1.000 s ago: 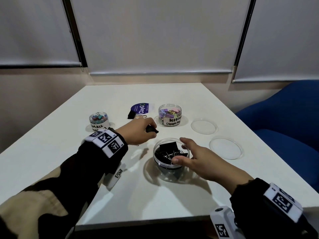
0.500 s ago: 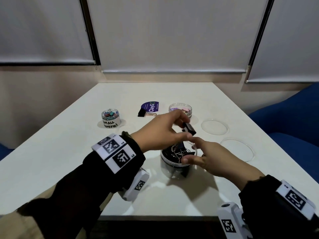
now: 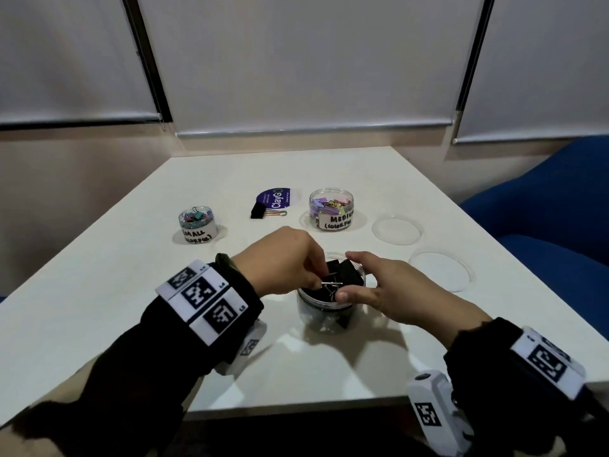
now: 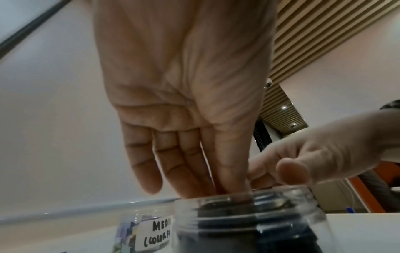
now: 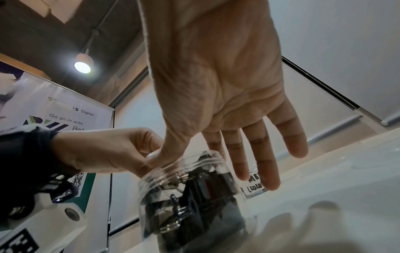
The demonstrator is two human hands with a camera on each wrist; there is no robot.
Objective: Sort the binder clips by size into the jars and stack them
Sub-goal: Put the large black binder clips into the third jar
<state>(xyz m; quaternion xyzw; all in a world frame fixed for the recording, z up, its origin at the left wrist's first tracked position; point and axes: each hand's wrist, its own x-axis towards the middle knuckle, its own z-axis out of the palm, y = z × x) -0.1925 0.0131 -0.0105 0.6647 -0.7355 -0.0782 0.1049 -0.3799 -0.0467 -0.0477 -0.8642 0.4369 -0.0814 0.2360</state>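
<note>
A clear jar [image 3: 324, 316] with several large black binder clips [image 5: 205, 188] stands near the table's front. My left hand [image 3: 318, 280] reaches down into its mouth, thumb and fingertips pinching a black clip by its wire handles. My right hand [image 3: 346, 275] grips the jar's rim, thumb on the near side and index finger on the far side. In the left wrist view the left fingers [image 4: 190, 171] point down into the jar [image 4: 249, 227]. Farther back stand the small-clip jar [image 3: 197, 225] and the medium-clip jar [image 3: 331, 208], both without lids.
Two clear lids [image 3: 397, 229] [image 3: 441, 270] lie right of the jars. One black clip [image 3: 258, 211] on a purple card [image 3: 278, 199] lies between the back jars. A blue chair [image 3: 543, 219] stands off the table's right edge.
My left hand carried the black clip from the table's middle to above the jar and has lowered it into the mouth. The right hand stayed on the rim.
</note>
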